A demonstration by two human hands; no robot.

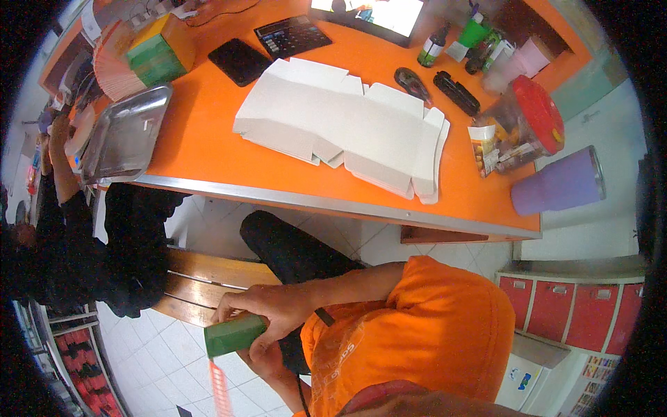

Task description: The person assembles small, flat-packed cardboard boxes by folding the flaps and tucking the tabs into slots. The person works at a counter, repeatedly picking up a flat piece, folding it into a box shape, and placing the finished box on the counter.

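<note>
Above the bench, I hold a small green carton [235, 335] in both hands. My right hand [258, 303] wraps over its top and far side, fingers bent around it. From below, my left hand [267, 356] grips the near corner; part of its fingers is hidden behind the carton. A pink-and-white patterned strip [219, 389], blurred, hangs down from the carton's lower left end. On the orange table [201, 146] lies a stack of flat white carton blanks [340, 125]. A green and yellow box [161, 52] stands at the back left beside a fan of pink strips [114, 62].
A metal tray [128, 135] sits at the table's left edge; a person in black [135, 243] works beyond it. A calculator [292, 36], black tablet-like slab [238, 61], red-lidded jar [538, 115] and purple tumbler [556, 182] stand around the blanks. The wooden bench [201, 271] is below.
</note>
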